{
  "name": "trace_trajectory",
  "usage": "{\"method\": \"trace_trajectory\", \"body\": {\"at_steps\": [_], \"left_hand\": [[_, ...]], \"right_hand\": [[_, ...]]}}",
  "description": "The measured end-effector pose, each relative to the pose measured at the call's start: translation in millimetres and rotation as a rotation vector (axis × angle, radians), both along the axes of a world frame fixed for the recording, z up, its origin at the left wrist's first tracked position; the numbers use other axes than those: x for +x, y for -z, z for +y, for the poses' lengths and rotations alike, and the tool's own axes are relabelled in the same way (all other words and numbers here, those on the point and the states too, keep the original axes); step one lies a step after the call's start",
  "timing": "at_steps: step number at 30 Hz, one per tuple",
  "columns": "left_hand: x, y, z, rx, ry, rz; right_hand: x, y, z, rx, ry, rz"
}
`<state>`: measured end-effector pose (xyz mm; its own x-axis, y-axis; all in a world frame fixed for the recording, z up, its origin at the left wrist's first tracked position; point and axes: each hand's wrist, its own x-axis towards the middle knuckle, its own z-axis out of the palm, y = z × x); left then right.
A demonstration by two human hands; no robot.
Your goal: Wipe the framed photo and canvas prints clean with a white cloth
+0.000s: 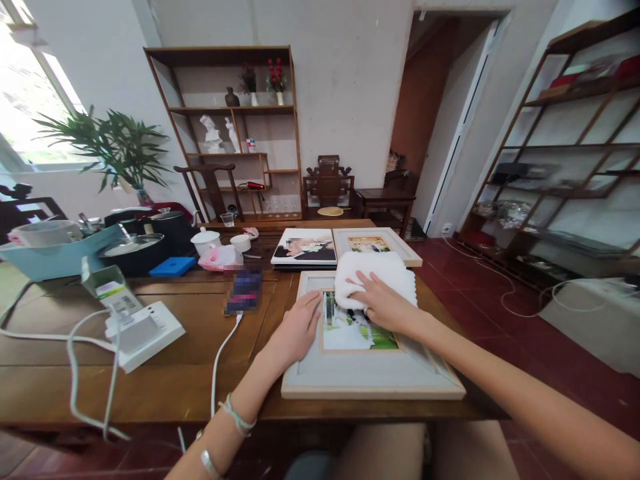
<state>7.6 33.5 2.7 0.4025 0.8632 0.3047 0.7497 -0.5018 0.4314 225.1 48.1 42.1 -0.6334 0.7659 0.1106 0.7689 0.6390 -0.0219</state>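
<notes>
A large picture frame (370, 383) with a pale wood rim lies flat on the wooden table (165, 380) in front of me. My left hand (299, 327) lies open and flat on the frame's left side, fingers stretched out. My right hand (381, 303) presses a folded white cloth (375, 275) onto the frame's glass near its top, fingers flat on the cloth. A photo with green and white shows under the glass, partly covered by my right hand.
Two more framed pictures (306, 248) (376, 245) lie behind the big frame. A phone (243, 291) with a white cable, a white box (143, 332), a blue basin (55, 257), pots and a plant (113, 143) fill the table's left. Shelves stand behind and right.
</notes>
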Motion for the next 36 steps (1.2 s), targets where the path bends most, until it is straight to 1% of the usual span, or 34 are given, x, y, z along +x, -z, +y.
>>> {"method": "trace_trajectory", "body": {"at_steps": [3, 6, 8, 10, 12, 14, 16, 18, 20, 22, 24, 25, 27, 29, 33, 36], "left_hand": [[0.2, 1.8, 0.4, 0.018, 0.005, -0.012], [0.7, 3.1, 0.3, 0.029, 0.003, -0.023], [1.1, 3.4, -0.1, 0.027, -0.001, -0.023], [1.3, 3.2, -0.4, 0.03, 0.001, -0.028], [1.2, 2.9, -0.7, 0.032, 0.002, -0.037], [0.8, 2.3, -0.9, 0.019, 0.001, -0.043], [0.3, 1.7, -1.0, 0.01, 0.01, -0.053], [-0.1, 1.2, -1.1, 0.01, 0.017, -0.061], [-0.5, 1.1, -1.1, 0.008, 0.011, -0.06], [-0.8, 1.4, -1.1, -0.003, 0.002, -0.05], [-1.2, 1.8, -1.1, -0.009, -0.001, -0.045], [-1.3, 2.1, -1.1, -0.006, -0.001, -0.048], [-1.4, 2.6, -1.0, 0.011, 0.005, -0.06], [-1.4, 3.1, -0.8, 0.03, 0.016, -0.067], [-1.0, 4.5, -0.4, 0.022, 0.009, -0.048], [-1.1, 5.8, -0.3, 0.021, 0.003, -0.055]], "right_hand": [[-2.6, -11.6, -34.3, -0.186, -0.04, 0.048], [-0.1, -32.9, -78.3, -0.404, -0.076, 0.062], [0.7, -48.3, -102.4, -0.505, -0.091, 0.082], [-1.0, -58.7, -117.1, -0.57, -0.118, 0.115], [-3.9, -60.1, -120.0, -0.591, -0.149, 0.148], [-5.3, -52.5, -110.2, -0.563, -0.158, 0.165], [-3.4, -39.4, -88.8, -0.501, -0.143, 0.152], [0.7, -25.8, -59.5, -0.395, -0.116, 0.111], [4.1, -15.2, -28.9, -0.231, -0.093, 0.077], [3.6, -8.7, -4.5, -0.097, -0.085, 0.054], [-1.4, -5.4, 7.6, -0.041, -0.085, 0.041], [-4.9, -4.9, 8.1, -0.04, -0.085, 0.039], [-11.5, -6.2, -1.9, -0.084, -0.092, 0.042], [-14.7, -12.0, -23.6, -0.161, -0.117, 0.051], [-8.9, -36.9, -79.1, -0.376, -0.162, 0.057], [-2.5, -55.5, -109.3, -0.498, -0.16, 0.081]]}}
